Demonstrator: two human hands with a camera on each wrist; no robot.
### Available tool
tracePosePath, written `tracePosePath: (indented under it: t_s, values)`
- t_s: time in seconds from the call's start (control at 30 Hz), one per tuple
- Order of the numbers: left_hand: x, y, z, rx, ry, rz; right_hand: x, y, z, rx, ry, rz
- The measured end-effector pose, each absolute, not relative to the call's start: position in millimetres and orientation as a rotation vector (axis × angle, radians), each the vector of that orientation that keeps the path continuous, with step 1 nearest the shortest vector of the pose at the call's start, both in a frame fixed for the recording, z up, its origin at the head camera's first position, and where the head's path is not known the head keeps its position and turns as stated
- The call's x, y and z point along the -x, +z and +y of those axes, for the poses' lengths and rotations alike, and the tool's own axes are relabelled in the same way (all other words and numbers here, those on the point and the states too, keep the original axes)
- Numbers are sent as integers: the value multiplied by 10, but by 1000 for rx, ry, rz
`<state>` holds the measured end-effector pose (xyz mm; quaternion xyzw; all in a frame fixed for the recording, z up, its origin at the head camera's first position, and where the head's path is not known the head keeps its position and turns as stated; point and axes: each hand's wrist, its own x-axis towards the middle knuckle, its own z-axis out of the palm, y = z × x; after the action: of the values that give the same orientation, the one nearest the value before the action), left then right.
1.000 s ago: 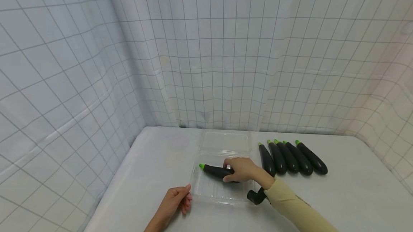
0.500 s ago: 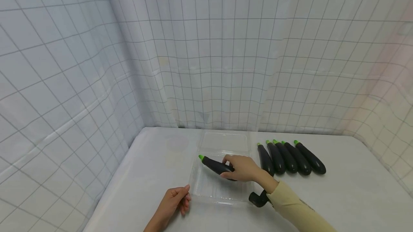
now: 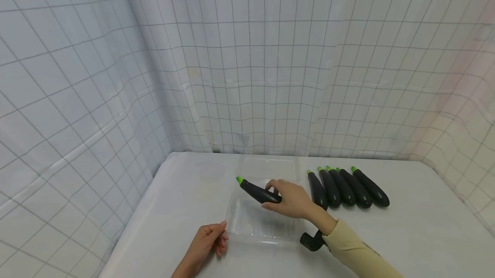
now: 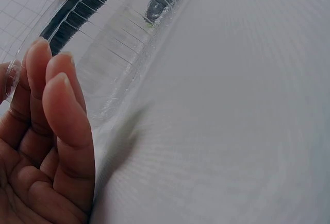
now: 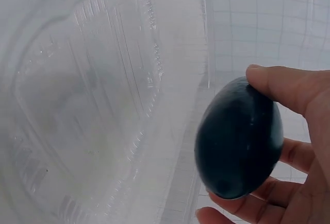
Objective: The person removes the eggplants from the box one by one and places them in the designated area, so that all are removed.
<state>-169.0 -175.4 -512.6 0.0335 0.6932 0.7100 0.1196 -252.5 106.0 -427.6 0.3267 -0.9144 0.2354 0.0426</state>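
My right hand [image 3: 290, 198] grips a dark eggplant [image 3: 257, 192] by its rounded end. The eggplant's bright green stem points to the far left, and it hangs tilted above a clear plastic clamshell container [image 3: 247, 228]. In the right wrist view the eggplant's blunt end [image 5: 237, 141] sits between the thumb and fingers. The container lies with its lid [image 3: 268, 168] folded back. At its near left corner my left hand [image 3: 209, 241] pinches the rim [image 4: 14, 74] between thumb and forefinger; the other fingers are loosely curled.
Several more eggplants [image 3: 348, 187] lie side by side on the white table [image 3: 421, 209], right of the container. A black wrist-worn camera [image 3: 311, 241] shows under the right forearm. White grid-patterned curtains [image 3: 255, 63] enclose the table's back and sides.
My right hand has lifted the eggplant from inside the container up and slightly away, stem end rising. The left hand stays at the container's corner.
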Motion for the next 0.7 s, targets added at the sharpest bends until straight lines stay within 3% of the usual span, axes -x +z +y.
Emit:
tracePosePath:
  t_s: [0.7]
  values:
    - [1690,-5131,-1754,-116,2077,2026,2428,-4237,1062,-911,857,-2594]
